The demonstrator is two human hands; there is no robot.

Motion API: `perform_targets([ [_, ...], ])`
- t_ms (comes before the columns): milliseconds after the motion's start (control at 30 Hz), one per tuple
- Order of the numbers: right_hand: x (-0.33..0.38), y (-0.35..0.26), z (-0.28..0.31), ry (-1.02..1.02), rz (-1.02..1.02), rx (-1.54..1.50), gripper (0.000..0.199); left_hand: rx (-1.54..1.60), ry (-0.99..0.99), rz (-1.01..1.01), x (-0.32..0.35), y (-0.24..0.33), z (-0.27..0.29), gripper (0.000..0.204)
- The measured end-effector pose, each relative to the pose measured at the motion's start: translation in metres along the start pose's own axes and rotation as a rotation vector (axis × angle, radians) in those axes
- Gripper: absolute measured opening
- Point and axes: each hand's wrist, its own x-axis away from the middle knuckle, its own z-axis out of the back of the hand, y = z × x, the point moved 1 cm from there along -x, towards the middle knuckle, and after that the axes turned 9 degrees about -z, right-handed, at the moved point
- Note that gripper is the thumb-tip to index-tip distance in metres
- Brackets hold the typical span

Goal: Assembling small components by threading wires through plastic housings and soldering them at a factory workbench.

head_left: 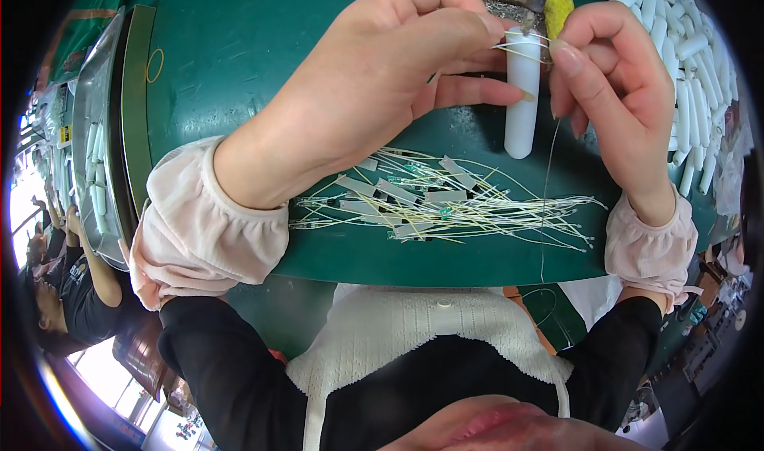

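Head view. Left hand [382, 77] reaches up from lower left, fingertips pinching pale wires [524, 54] across the upper end of a white tube [521, 117]; one lower finger extends onto it. Right hand [625, 93] raised opposite, fingers curled, pinching the wires' right side. Tube between both hands, rounded end toward the body.

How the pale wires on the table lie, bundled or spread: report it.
Spread: the pale wires fan loosely across the green table, ends splayed.
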Motion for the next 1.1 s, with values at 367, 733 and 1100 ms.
perform_targets([
  [367, -0.002, 0.009, 0.001, -0.049, -0.041, -0.061, 0.02, 0.246, -0.006, 0.073, 0.001, -0.008, 0.007, 0.005],
  [733, 0.002, 0.001, -0.003, -0.036, -0.097, -0.035, 0.033, 0.179, -0.094, 0.025, 0.007, -0.008, 0.004, 0.007],
  [1100, 0.005, -0.004, 0.0, -0.082, -0.114, 0.041, 0.035, -0.212, -0.102, -0.186, 0.008, -0.013, -0.001, 0.012],
])
